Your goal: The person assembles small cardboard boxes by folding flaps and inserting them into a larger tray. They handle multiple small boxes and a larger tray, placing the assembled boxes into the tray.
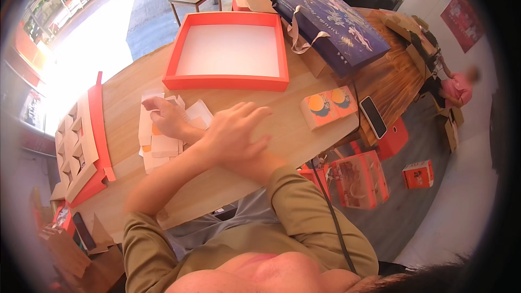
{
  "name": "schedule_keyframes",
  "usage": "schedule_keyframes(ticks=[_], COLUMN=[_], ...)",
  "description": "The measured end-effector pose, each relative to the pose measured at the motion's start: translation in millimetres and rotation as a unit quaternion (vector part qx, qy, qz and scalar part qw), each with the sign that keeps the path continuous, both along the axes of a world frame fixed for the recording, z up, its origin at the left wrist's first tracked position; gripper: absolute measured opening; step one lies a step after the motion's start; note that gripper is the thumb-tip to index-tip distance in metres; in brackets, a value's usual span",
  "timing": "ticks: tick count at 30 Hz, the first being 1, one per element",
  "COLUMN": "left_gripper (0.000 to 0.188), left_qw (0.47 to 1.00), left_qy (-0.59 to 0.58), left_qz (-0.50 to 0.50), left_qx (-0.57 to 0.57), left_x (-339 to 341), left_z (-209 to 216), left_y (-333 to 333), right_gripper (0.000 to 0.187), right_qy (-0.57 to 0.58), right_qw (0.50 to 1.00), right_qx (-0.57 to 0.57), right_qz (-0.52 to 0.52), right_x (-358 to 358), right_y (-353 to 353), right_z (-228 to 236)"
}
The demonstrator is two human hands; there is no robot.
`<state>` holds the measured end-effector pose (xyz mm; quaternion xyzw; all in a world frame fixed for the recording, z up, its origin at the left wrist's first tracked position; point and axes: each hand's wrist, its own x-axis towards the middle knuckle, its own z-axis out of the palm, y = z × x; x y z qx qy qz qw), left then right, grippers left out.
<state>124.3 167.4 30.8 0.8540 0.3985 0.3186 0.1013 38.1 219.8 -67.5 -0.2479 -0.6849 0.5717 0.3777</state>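
Observation:
My forearms cross over the wooden table (271,146), the left one lying above the right. My left hand (230,130) is at the middle of the table with its fingers spread and nothing in them. Reaching left beneath it, my right hand (172,121) is over a loose pile of flat cream-coloured carton pieces (165,145). Its fingers are bent but apart, and no held piece shows; whether they touch the pile I cannot tell. Beyond both hands sits a shallow red box tray (225,82) with a white bottom.
At left stands a cardboard divider insert (81,146) with red edging. Two small printed boxes (328,107), a phone (373,116) and a dark blue gift bag (336,27) are at right. Red packages (361,179) stand on the floor. A person in pink (458,89) is at far right.

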Motion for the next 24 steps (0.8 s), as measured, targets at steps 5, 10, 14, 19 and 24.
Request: schedule_keyframes(ticks=[5, 10, 14, 19, 24], left_gripper=[0.089, 0.089, 0.086, 0.092, 0.084], left_qw=[0.997, 0.996, 0.992, 0.954, 0.864], left_qy=[0.066, 0.076, -0.003, -0.237, -0.457], left_qz=[-0.030, -0.009, -0.035, -0.037, 0.166], left_qx=[0.015, -0.044, -0.123, 0.180, 0.129], left_x=[111, 132, 95, -25, -177], left_z=[-31, -52, -20, -42, -87], left_y=[50, 71, 55, 28, 3], right_gripper=[0.035, 0.040, 0.043, 0.044, 0.043], right_qy=[0.019, -0.019, -0.020, 0.063, 0.338], right_qw=[0.997, 0.998, 0.998, 0.993, 0.870], right_qx=[-0.050, -0.016, -0.042, -0.067, -0.293], right_qz=[0.061, 0.049, 0.043, 0.068, 0.210], right_x=[-1, 4, 5, -3, -14], right_y=[1, -1, 9, 8, 12], right_z=[2, 9, 3, -7, -27])
